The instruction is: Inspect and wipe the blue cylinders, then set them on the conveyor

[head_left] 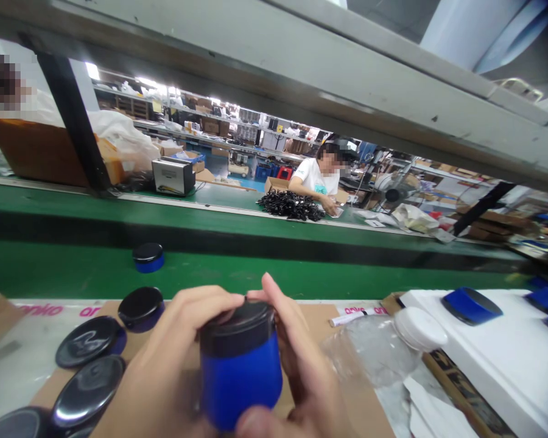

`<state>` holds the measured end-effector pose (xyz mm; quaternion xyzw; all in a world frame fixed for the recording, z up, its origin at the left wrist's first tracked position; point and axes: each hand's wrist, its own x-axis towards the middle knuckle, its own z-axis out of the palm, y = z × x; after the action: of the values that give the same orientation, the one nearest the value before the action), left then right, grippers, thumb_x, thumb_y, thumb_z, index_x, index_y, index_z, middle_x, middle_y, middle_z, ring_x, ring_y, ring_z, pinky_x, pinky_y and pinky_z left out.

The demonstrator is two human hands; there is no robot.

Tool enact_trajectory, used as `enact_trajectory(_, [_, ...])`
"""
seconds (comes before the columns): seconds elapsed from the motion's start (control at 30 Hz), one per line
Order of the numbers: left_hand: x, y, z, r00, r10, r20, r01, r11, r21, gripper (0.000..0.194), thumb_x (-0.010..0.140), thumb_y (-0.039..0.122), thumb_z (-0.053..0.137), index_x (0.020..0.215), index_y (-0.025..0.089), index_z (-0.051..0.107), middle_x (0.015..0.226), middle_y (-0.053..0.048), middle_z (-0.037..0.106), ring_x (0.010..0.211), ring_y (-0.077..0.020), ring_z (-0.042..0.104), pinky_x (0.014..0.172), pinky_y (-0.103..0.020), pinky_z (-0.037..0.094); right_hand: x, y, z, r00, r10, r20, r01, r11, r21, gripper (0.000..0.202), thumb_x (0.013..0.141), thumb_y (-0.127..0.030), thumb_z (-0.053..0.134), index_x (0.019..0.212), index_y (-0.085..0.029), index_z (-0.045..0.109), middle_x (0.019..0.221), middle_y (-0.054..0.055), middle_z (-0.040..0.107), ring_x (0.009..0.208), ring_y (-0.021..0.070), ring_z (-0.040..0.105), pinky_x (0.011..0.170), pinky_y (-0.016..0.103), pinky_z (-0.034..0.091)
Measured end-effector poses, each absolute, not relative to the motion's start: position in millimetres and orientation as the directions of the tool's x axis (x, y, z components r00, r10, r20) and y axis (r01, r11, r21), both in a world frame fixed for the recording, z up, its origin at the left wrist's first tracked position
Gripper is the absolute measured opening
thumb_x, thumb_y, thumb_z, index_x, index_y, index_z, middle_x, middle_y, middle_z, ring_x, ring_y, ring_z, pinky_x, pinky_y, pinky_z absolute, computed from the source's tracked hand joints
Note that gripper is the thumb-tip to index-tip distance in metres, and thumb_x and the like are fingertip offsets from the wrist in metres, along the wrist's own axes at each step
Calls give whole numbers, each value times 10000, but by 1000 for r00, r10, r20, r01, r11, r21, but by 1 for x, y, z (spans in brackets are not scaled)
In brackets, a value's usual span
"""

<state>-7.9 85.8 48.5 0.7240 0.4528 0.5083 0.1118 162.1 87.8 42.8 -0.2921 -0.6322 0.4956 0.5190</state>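
Between my two hands is a blue cylindrical piece with a black top [240, 371], held slightly tilted near the front of the bench. My left hand [164, 347] wraps its left side, fingertips over the black top. From the right, my right hand [308, 365] grips it, with a thumb low on the blue front and fingers reaching the top edge. To the left of my hands lie several similar black-topped pieces [91, 340], on cardboard. One more such piece [148, 258] sits farther back on the green conveyor belt [196, 274].
A clear plastic jar with a white lid [420, 328] lies right of my hands. Blue pieces [472, 305] rest on a white foam block [497, 359]. A grey beam [274, 67] crosses overhead. Beyond the belt, a co-worker [317, 176] handles something beside a black cable pile [290, 205].
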Motion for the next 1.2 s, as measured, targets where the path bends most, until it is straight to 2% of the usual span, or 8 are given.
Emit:
enact_trajectory(0.07, [-9, 89, 45, 92, 801, 592, 496, -552, 670, 501, 803, 325, 696, 1256, 420, 503, 1241, 21, 632, 1114, -224, 675, 951, -304, 566, 159, 93, 42, -358, 904, 234, -419, 68, -905, 730, 822, -537, 767, 1480, -359, 505, 1448, 38, 615, 1302, 283, 620, 1050, 394, 539])
enact_trajectory(0.17, [-7, 92, 44, 74, 828, 556, 475, -520, 710, 541, 792, 263, 673, 1265, 468, 507, 1285, 58, 648, 1152, -239, 655, 984, -348, 537, 157, 97, 46, -386, 920, 74, -455, -120, -882, 662, 865, -574, 674, 1426, -234, 584, 1429, 81, 636, 1285, 313, 634, 1084, 476, 510])
enact_trajectory(0.43, [-8, 93, 44, 101, 751, 652, 629, -556, 543, 455, 836, 201, 593, 1247, 385, 528, 1230, 28, 601, 1147, -180, 603, 1023, -256, 489, 153, 101, 37, -429, 878, 213, -424, 13, -906, 576, 924, -492, 686, 1420, -234, 550, 1414, 92, 648, 1310, 280, 618, 1087, 424, 524])
enact_trajectory(0.63, [-15, 100, 40, 118, 813, 570, 540, -534, 650, 610, 823, 251, 635, 1360, 505, 498, 1386, 180, 651, 1205, -78, 670, 1058, -80, 434, 166, 102, 48, -534, 825, 186, -334, -4, -943, 724, 979, -398, 646, 1591, -289, 275, 1581, 59, 469, 1397, 177, 525, 1123, 319, 462])
enact_trajectory(0.73, [-13, 98, 50, 61, 867, 495, 418, -472, 776, 587, 792, 269, 673, 1280, 575, 560, 1331, 228, 679, 1179, -65, 688, 990, -61, 464, 182, 100, 56, -666, 739, 101, -220, -66, -973, 930, 944, -378, 694, 1618, -314, 56, 1676, 46, 253, 1498, 199, 355, 1209, 426, 303])
enact_trajectory(0.83, [-10, 95, 59, 20, 893, 449, 296, -434, 851, 541, 734, 252, 737, 1188, 536, 666, 1251, 174, 739, 1117, -116, 731, 958, -120, 516, 190, 98, 58, -637, 762, 115, -125, 45, -991, 955, 902, -377, 746, 1602, -394, 96, 1692, -11, 204, 1553, 229, 158, 1230, 514, 154])
enact_trajectory(1.0, [-5, 93, 62, -34, 887, 461, 270, -436, 859, 524, 705, 226, 752, 1128, 533, 719, 1184, 157, 769, 1031, -127, 765, 958, -150, 524, 181, 95, 63, -625, 778, 63, -204, -84, -975, 775, 964, -544, 611, 1598, -385, 195, 1627, -6, 391, 1499, 196, 360, 1191, 380, 370])
enact_trajectory(1.2, [-1, 93, 61, -52, 935, 350, 184, -336, 924, 523, 676, 203, 748, 1086, 527, 735, 1194, 157, 764, 1070, -141, 754, 832, -91, 558, 178, 98, 58, -667, 725, 174, -241, 11, -971, 943, 925, -367, 671, 1624, -296, 42, 1487, 83, 580, 1316, 258, 610, 1070, 425, 507])
